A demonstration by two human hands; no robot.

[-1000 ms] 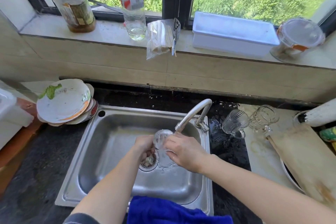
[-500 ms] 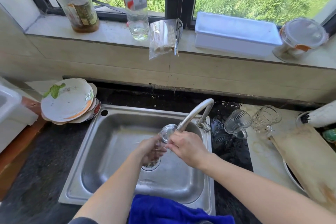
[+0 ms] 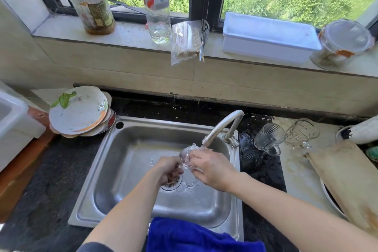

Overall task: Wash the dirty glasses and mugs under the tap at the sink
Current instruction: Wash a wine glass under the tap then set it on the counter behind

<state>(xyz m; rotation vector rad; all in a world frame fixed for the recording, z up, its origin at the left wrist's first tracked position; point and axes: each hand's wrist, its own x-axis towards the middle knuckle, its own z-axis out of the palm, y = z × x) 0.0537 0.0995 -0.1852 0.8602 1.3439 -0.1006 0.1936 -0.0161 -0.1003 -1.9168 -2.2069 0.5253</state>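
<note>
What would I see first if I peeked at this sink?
The left hand and right hand hold a clear glass under the tap, above the steel sink. A stack of dirty plates sits left of the sink, and two glass mugs sit to its right.

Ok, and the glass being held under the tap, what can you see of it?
The glass is clear and colourless; blur hides any pattern on its walls. It is tilted on its side just below the end of the tap, above the basin of the sink. The right hand wraps round its right side, and the curled fingers of the left hand hold its lower left end. Whether it has a handle cannot be told.
</note>
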